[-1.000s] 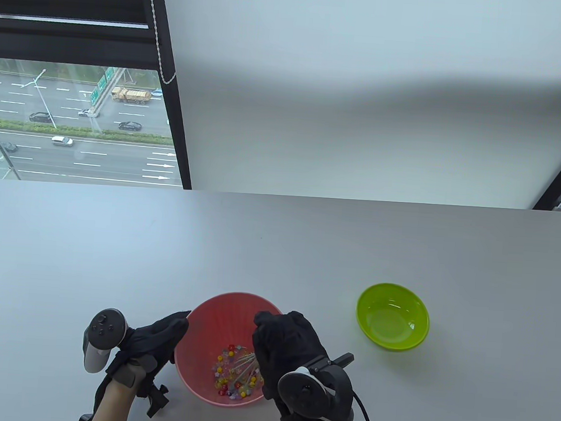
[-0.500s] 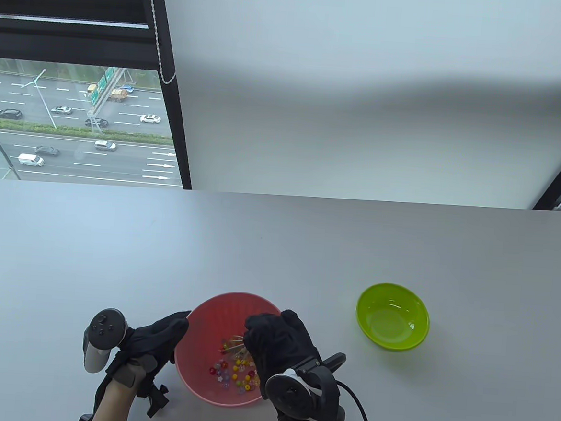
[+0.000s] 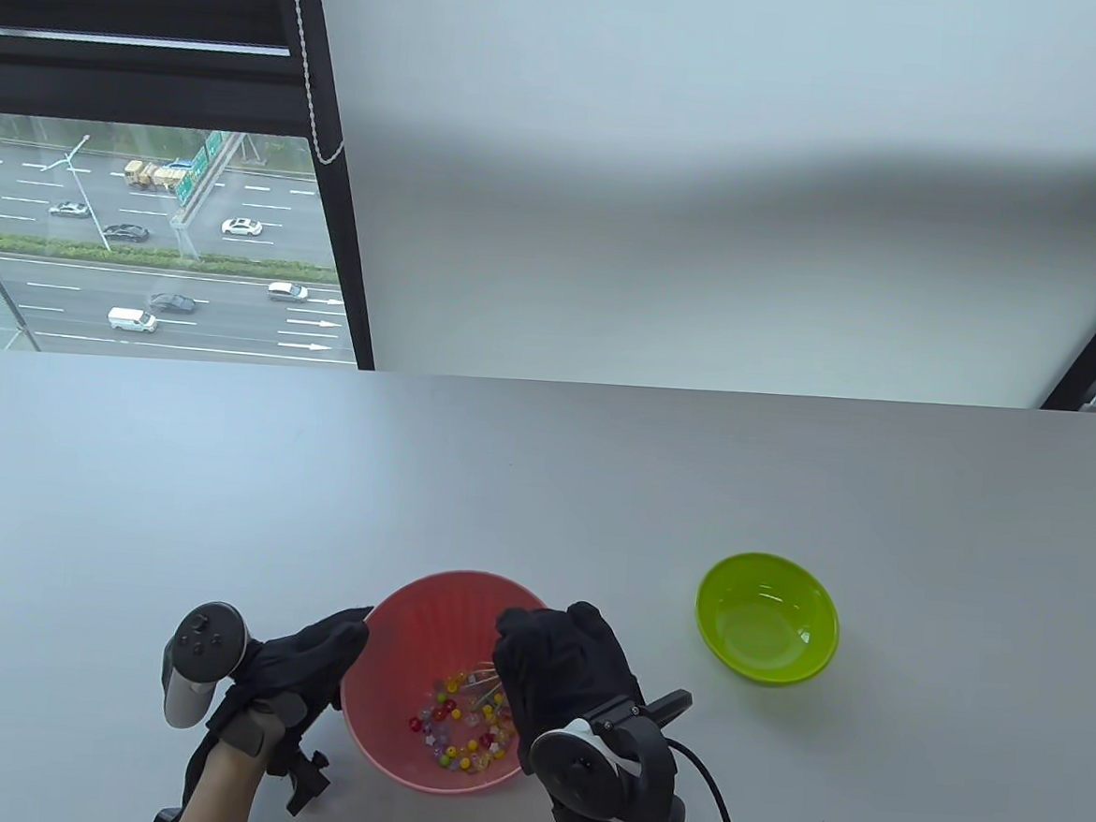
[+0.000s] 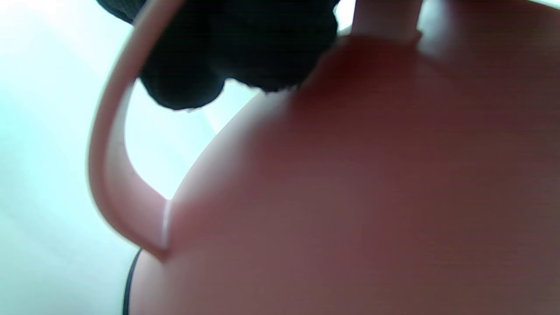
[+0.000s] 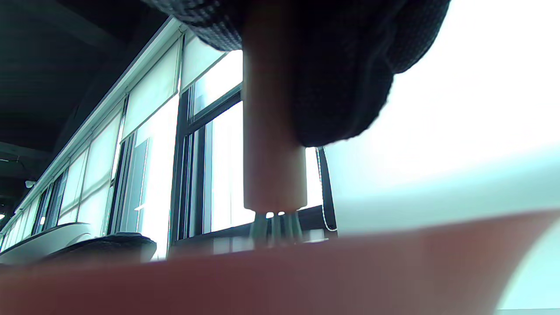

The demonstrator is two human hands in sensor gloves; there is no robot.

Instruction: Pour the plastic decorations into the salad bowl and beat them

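Two bowls sit on my bench (image 3: 543,486): the pink salad bowl (image 3: 422,609) near the front edge and a green bowl (image 3: 767,617) well off to its right. My left hand (image 3: 301,661) holds the salad bowl at its left rim, fingers curled around the handle there. My right hand (image 3: 560,667) hangs over the bowl's right side, its grip closed around the pale handle of a whisk (image 5: 273,166), whose wires (image 3: 482,683) dip among the plastic decorations (image 3: 460,729) scattered across the bowl's bottom.
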